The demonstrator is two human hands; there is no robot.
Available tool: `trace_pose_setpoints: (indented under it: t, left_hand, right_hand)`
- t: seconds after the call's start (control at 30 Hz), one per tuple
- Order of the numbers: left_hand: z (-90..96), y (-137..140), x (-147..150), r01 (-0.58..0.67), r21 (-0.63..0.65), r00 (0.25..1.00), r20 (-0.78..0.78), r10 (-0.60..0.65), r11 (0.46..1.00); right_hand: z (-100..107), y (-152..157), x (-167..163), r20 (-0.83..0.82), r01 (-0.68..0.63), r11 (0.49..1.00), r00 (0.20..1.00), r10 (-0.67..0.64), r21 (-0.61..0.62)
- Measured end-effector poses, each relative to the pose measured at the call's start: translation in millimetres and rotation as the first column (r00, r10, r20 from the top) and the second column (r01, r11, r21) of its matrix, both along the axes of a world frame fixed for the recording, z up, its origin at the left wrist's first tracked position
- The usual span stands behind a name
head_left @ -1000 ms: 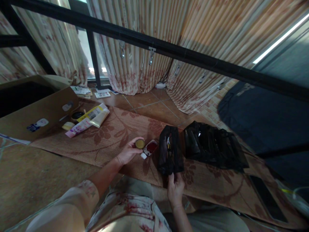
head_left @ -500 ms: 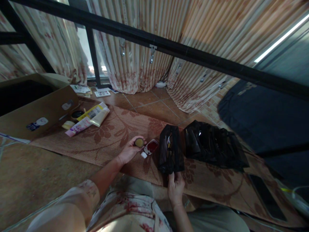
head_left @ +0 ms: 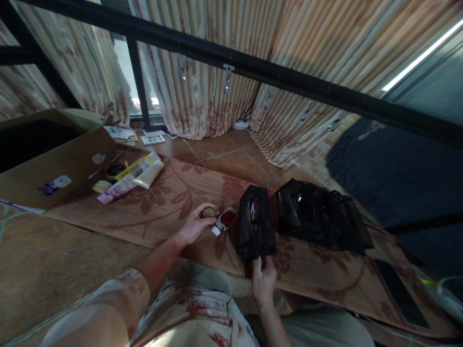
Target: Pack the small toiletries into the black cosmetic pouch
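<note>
My left hand (head_left: 195,225) is closed on a small round jar (head_left: 208,212) with an olive-gold face and dark rim, held just above the mat. Right beside it lies a clear-edged case with a dark red middle (head_left: 227,219), and a small white cap-like piece (head_left: 216,231) sits at its near corner. My right hand (head_left: 264,280) pinches the near end of a black mesh pouch (head_left: 268,226). Inside the pouch, slim items with a gold band show through the opening; the rest is too dark to make out.
A larger black divided mesh bag (head_left: 321,217) stands to the right, with a dark phone-like slab (head_left: 400,294) nearer me. Several tubes (head_left: 117,189) lie at left by a cardboard box (head_left: 72,173). A black metal bar (head_left: 282,74) crosses overhead before the curtains.
The round jar has tipped slightly in my left hand, so its face looks narrower. My right hand keeps its place at the pouch.
</note>
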State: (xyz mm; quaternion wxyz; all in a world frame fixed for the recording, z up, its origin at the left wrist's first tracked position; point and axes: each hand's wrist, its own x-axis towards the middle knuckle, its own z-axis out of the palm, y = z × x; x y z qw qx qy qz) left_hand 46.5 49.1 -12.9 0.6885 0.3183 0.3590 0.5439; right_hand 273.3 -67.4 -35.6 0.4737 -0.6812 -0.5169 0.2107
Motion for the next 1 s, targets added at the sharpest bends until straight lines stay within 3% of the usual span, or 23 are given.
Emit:
trace_pose_setpoints:
  t: [0.43, 1.0]
  left_hand:
    - [-7.5, 1.0, 1.5, -0.056, 0.093, 0.983, -0.170, 0.071, 0.994]
    - [-2.8, -0.3, 5.8, -0.128, 0.033, 0.980, -0.151, 0.131, 0.991]
  right_hand:
    - [3.7, 0.5, -1.3, 0.019, -0.005, 1.000, 1.000, 0.004, 0.018]
    - [9.4, -0.6, -3.2, 0.057, -0.012, 1.000, 0.998, 0.012, -0.008]
